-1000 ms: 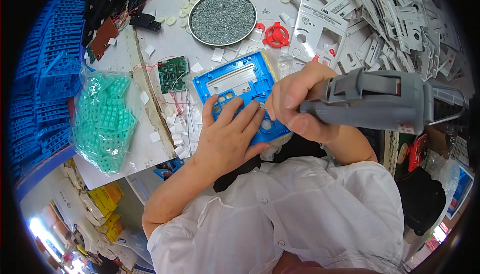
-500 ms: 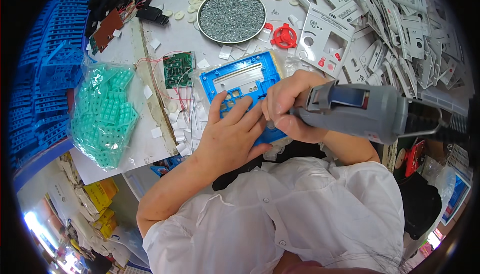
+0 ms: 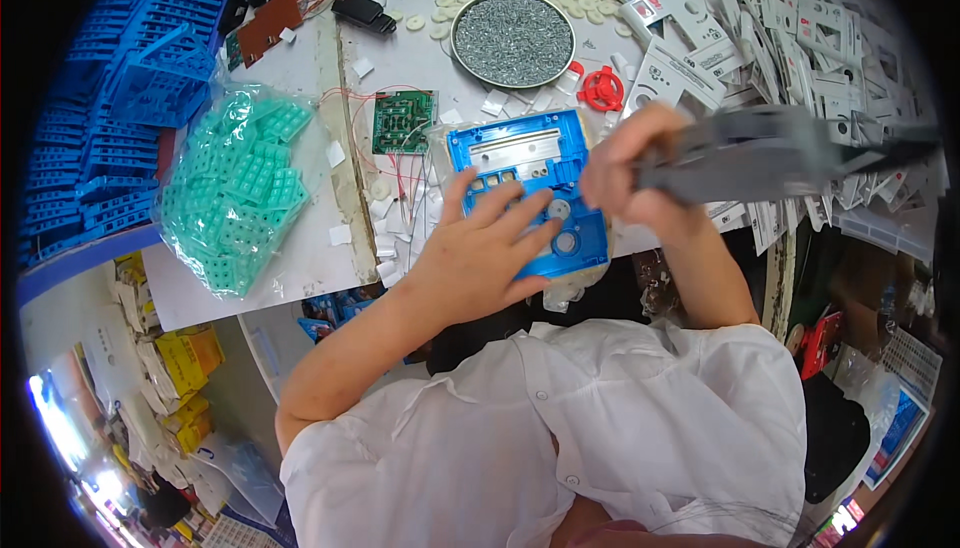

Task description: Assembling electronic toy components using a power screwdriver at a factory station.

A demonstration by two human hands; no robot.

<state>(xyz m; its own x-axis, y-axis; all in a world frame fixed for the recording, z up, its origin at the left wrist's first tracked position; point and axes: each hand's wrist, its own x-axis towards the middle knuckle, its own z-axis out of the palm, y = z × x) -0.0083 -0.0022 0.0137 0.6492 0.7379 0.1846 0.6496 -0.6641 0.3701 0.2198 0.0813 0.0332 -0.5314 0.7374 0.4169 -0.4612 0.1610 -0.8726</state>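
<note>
A blue plastic housing (image 3: 595,238) lies on the table in front of me, with a pale slotted strip, small square openings and round parts in it. My left hand (image 3: 468,258) rests on its near left part, fingers spread and stretched out flat. Just right of the housing, my right hand (image 3: 635,173) is wrapped round a grey electric screwdriver (image 3: 745,156), blurred by motion. Its tip does not show clearly. Beyond the housing stands a round dish (image 3: 512,40) full of small metal screws. A green circuit board (image 3: 404,122) with red wires lies left of the housing.
A clear bag of green keypads (image 3: 240,188) lies at the left, beside stacked blue housings (image 3: 130,98). White printed panels (image 3: 790,58) pile up at the right. A red ring-shaped part (image 3: 601,89) and cream discs (image 3: 590,3) lie near the dish.
The right hand and screwdriver have lifted off the housing toward the right, uncovering its lower right part. The left hand stays on the housing. The whole view has shifted slightly.
</note>
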